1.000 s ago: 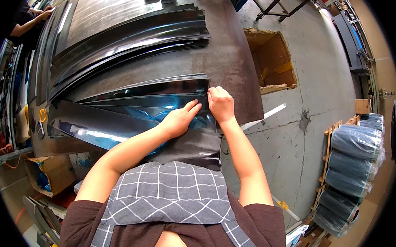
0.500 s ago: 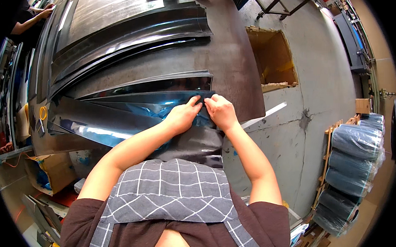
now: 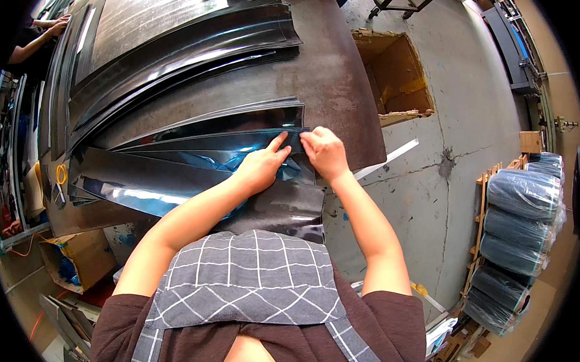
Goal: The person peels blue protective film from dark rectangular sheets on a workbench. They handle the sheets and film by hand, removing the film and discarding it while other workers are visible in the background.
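Several long glossy black panels lie fanned out on a dark metal worktable (image 3: 346, 86). The nearest panel (image 3: 174, 176) carries a blue protective film (image 3: 200, 154). My left hand (image 3: 261, 167) presses flat on that film near the panel's right end, index finger stretched toward the corner. My right hand (image 3: 323, 151) pinches the film's edge at the right end of the panel, fingers curled. The two hands almost touch.
A second stack of curved black panels (image 3: 179, 40) lies further back on the table. An open cardboard box (image 3: 398, 76) stands on the concrete floor to the right. Wrapped dark rolls (image 3: 520, 236) are stacked at far right. Another person's arm (image 3: 44, 31) shows at upper left.
My right hand has slid left along the panel's end toward my left hand and closed on the film edge. My left hand stayed pressed on the film.
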{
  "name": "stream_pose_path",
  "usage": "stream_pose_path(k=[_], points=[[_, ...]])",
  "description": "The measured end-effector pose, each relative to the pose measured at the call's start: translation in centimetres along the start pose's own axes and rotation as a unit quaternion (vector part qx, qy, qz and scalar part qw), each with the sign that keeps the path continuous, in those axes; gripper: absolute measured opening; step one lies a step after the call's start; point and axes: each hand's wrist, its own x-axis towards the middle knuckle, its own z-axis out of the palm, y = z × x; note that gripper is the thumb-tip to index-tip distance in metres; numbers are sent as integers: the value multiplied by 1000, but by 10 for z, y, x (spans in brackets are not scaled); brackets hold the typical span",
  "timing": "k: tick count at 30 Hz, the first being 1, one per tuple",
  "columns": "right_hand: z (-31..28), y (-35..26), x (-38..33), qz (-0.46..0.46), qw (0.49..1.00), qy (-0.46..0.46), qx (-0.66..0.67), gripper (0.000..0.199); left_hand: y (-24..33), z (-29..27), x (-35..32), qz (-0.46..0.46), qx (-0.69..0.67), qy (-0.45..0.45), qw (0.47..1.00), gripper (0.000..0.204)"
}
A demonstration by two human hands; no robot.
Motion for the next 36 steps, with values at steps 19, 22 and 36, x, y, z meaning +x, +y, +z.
stream_pose_path(k=[19, 22, 36], points=[[0, -21, -12, -76, 997, -31, 5, 7, -3, 3, 0, -12, -11, -1, 1000, 59], [-2, -14, -2, 47, 996, 66, 35, 7, -1, 2, 0, -8, -3, -5, 1000, 59], [16, -11, 0, 243, 922, -57, 295, 19, -65, -22, 16, -87, -696, 243, 671, 18]])
